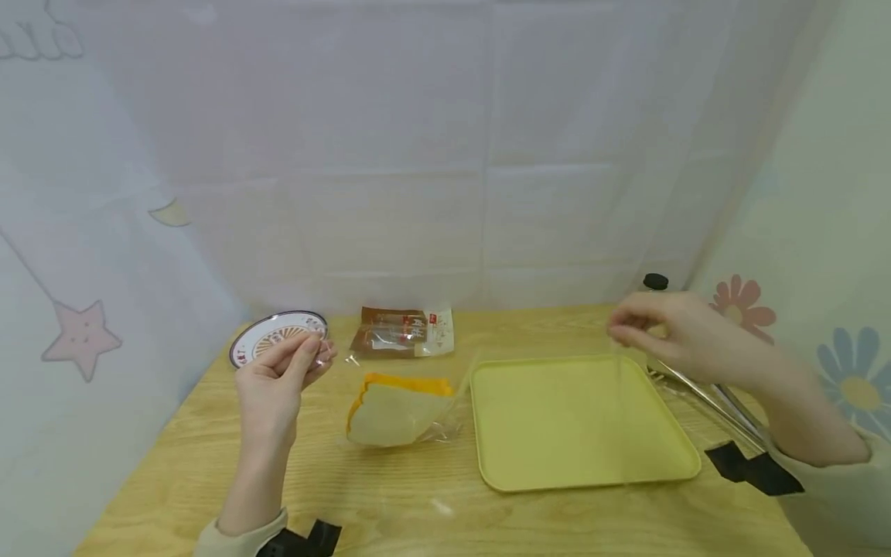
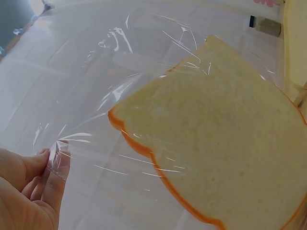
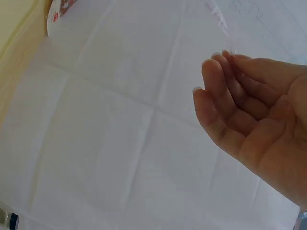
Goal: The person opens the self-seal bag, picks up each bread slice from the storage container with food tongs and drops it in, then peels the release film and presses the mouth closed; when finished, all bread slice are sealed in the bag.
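My left hand [image 1: 281, 379] is raised at the left and pinches the corner of a clear plastic film [image 2: 60, 158] between thumb and fingers. The film spreads in creases across a bread slice [image 2: 216, 134] with an orange crust in the left wrist view. In the head view the bread slice [image 1: 397, 414] appears on the table's middle, with crinkled film at its right side. High over the far right corner of the yellow tray [image 1: 585, 483], my right hand [image 1: 671, 333] pinches thin clear film at its fingertips, its other fingers loosely bent. A faint film edge hangs below it.
A brown-and-white food packet [image 1: 400, 333] lies at the back of the wooden table [image 1: 376, 510]. A patterned plate [image 1: 244, 344] is behind my left hand. Behind my right hand are a black-capped bottle [image 1: 656, 281] and metal tongs [image 1: 717, 406]. White cloth surrounds the table.
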`<state>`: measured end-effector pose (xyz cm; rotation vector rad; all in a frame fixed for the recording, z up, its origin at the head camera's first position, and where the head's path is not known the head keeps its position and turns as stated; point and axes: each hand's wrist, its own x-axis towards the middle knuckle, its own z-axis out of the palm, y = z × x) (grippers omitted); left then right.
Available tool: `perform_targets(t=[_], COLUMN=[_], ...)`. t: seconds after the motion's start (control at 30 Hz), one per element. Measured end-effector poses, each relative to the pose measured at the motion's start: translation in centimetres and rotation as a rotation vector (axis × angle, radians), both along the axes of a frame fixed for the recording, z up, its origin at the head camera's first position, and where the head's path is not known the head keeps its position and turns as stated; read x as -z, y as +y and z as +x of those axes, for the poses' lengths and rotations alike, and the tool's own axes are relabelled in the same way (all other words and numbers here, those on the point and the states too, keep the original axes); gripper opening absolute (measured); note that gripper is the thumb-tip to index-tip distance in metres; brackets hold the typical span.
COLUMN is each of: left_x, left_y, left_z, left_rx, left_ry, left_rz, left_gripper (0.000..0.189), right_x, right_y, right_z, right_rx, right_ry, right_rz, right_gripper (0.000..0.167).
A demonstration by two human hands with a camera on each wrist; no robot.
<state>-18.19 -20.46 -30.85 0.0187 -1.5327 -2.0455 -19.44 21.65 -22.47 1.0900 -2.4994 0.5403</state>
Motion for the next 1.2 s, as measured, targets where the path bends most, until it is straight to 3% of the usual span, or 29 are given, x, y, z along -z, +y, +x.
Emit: perform_targets(t=[0.1,0.23,0.53,0.7,0.9,1.2], left_x=[0.0,0.2,0.4,0.1,-0.1,0.0], left_y=[-0.2,-0.3,-0.3,-0.3,-0.3,-0.3], left_z=[0.1,0.3,0.3,0.2,0.3,0.2], left_rx=[-0.004,-0.008,-0.007,-0.011,-0.004,-0.012], left_ry=[-0.025,-0.052,-0.036,-0.026,-0.029,-0.024], left_rz=[-0.006,-0.007,-0.011,-0.009,0.003,-0.006], left_gripper=[0.012,0.009,0.011,0.009,0.009,0.011], right_x=[0.6,2.2,7.5,9.8,11.5,12.3], right_y=[-1.5,-4.0,-10.0,-13.0,-15.8,-17.6], right_z=[0.9,1.8,2.6,2.5,2.4,2.3], right_rx=[-0.130,-0.258,-0.539,-0.594,-0.670,-0.644], right_ry=[-0.166,-0.347,-0.401,-0.451,-0.471,-0.501], right_rz=[0.114,0.188,0.312,0.358,0.379,0.361], right_gripper=[0.013,0.013,0.014,0.015,0.016,0.018])
